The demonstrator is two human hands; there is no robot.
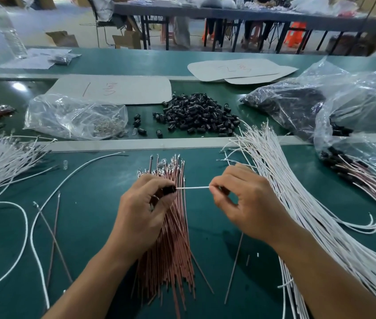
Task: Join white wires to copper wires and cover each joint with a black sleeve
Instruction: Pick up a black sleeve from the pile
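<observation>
We pinch one black sleeve [170, 189] in the curled fingers of our left hand [144, 212]. Our right hand [244, 203] pinches a white wire [192, 187], and the wire's tip touches the sleeve's mouth. Under our hands lie copper wires [170, 256]. Farther off sits a sleeve pile [199, 116]. To its left, a clear bag [76, 117] holds tiny shiny bits. To its right, a big bag [297, 104] holds dark parts.
</observation>
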